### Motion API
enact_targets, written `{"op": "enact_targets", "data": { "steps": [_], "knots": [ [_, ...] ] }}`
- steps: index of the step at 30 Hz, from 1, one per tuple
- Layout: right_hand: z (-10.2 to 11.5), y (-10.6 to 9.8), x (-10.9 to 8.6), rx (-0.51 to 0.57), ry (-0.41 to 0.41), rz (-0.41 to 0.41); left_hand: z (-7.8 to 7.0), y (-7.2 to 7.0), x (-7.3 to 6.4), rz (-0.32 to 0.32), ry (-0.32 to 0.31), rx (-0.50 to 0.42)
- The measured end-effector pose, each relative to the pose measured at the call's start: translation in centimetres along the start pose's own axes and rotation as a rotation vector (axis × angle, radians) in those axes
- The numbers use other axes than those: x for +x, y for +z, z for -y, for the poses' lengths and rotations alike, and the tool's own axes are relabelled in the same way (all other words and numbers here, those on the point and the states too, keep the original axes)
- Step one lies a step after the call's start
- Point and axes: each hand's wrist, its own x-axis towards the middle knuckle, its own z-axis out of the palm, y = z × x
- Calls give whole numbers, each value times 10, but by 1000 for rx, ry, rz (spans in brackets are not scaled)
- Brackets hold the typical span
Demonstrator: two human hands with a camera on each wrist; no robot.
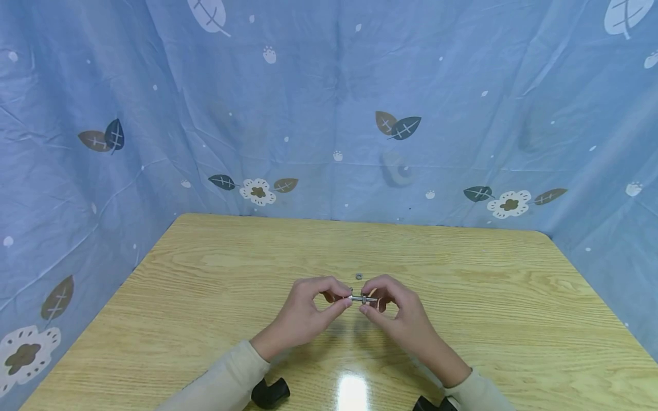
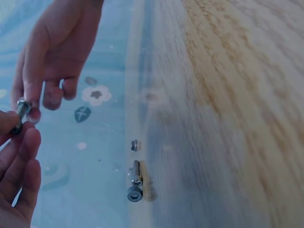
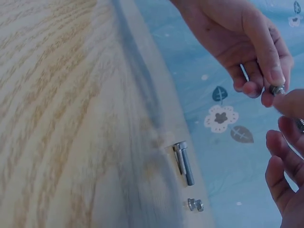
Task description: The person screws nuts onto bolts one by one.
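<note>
Where two pinches meet, a bolt (image 1: 356,298) lies crosswise

Nearest me, the left hand (image 1: 302,312) pinches its head end — the shank running rightward, roughly level — and the right hand (image 1: 408,315), nearer the threaded tip, grips a nut (image 1: 364,299) that seems to sit around it. Just beyond, a loose nut (image 1: 358,276) rests on the table (image 1: 231,257); both wrist views reveal a second bolt (image 3: 186,167), largely hidden from the head view.
</note>
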Motion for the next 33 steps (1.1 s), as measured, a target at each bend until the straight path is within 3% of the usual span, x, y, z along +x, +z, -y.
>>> {"op": "enact_targets", "data": {
  "steps": [11,18,26,33],
  "knots": [
    [0,0,-1,8,53,23,-1,1,0,1,13,11],
    [0,0,-1,19,-46,-1,0,1,-1,-5,21,3],
    [0,-1,-2,5,16,7,1,2,0,-2,19,-5],
    [-1,1,-1,22,-49,-10,0,2,0,-11,18,-4]
  ]
}}
